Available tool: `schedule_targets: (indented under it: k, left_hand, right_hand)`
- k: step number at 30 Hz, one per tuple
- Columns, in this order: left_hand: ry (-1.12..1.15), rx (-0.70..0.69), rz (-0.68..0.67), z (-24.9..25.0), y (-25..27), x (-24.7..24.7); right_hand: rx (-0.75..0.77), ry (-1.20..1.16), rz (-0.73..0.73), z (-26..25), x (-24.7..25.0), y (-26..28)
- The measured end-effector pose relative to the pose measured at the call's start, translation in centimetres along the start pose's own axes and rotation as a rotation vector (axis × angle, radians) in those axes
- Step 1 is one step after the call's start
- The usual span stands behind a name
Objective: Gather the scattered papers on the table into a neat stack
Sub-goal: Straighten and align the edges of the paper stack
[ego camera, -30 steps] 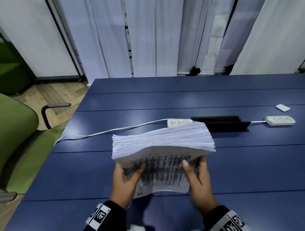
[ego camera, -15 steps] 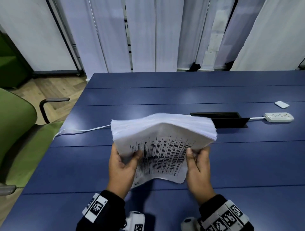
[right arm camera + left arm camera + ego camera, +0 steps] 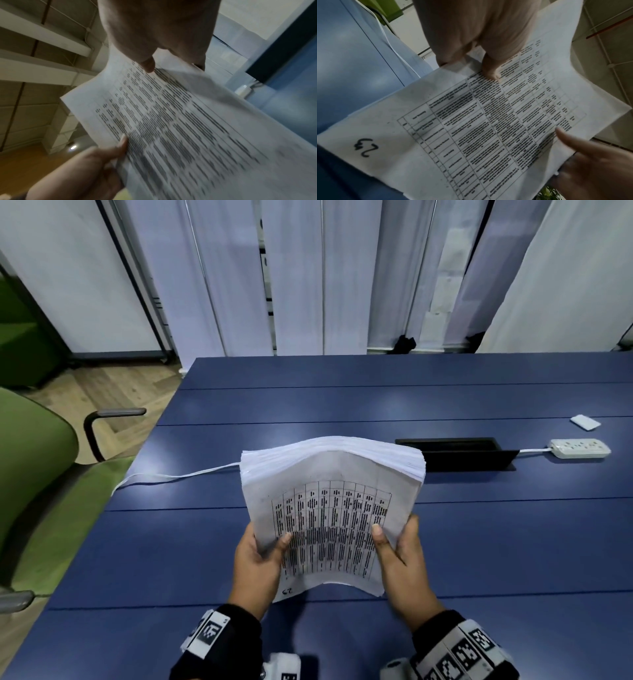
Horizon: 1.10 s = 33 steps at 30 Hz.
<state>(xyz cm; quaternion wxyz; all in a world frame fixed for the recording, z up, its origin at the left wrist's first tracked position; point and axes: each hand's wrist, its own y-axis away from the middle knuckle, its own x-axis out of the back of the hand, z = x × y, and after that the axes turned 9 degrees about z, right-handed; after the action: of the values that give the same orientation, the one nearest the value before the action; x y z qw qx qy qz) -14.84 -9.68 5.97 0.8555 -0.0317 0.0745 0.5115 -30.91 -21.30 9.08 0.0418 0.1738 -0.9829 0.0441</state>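
A thick stack of white papers (image 3: 330, 508) stands nearly upright on its lower edge on the blue table (image 3: 479, 542), its top bowed away from me. The facing sheet carries a printed table and a handwritten number at the lower left corner (image 3: 366, 147). My left hand (image 3: 260, 559) grips the stack's left side, thumb on the front sheet (image 3: 491, 73). My right hand (image 3: 397, 553) grips the right side the same way, thumb on the print (image 3: 147, 65). The other fingers are hidden behind the stack.
A black cable box (image 3: 459, 453) is set into the table behind the stack. A white power strip (image 3: 580, 448) and a small white card (image 3: 585, 422) lie at the far right. A white cable (image 3: 171, 477) runs left. A green chair (image 3: 37, 474) stands left of the table.
The stack has tipped from lying nearly flat with its edges toward me to standing almost upright, and both hands have risen with it. A second power strip behind it is now hidden.
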Motion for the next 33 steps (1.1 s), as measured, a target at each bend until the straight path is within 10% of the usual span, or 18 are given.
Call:
schedule_targets:
  k: [3,6,10,16,25,33]
  left_hand:
    - [-0.033,-0.016,0.042,-0.5,-0.2,-0.1]
    - [-0.034,-0.015,0.041,-0.6,0.0,-0.4]
    - [-0.024,-0.014,0.048,-0.6,0.2,-0.9]
    - [-0.053,-0.056,0.057,0.2,0.4,-0.4]
    - [-0.17,-0.122,-0.126,4.0,-1.0,5.7]
    - [0.038,0.116,-0.031,0.9,-1.2,10.9]
  right_hand:
    - [0.191,0.103,0.084,-3.9,0.9,-1.0]
    - [0.689,0.598,0.206,-9.5,2.2,-2.5]
    - [0.961,1.022,0.002,-14.3,0.4,-2.5]
    - [0.88,1.099,-0.284,-13.9,-2.6,-3.2]
    - [0.632,0.417,-0.219,-13.5,0.3,-3.7]
    - [0.28,-0.105,-0.119,-10.8,4.3,-5.5]
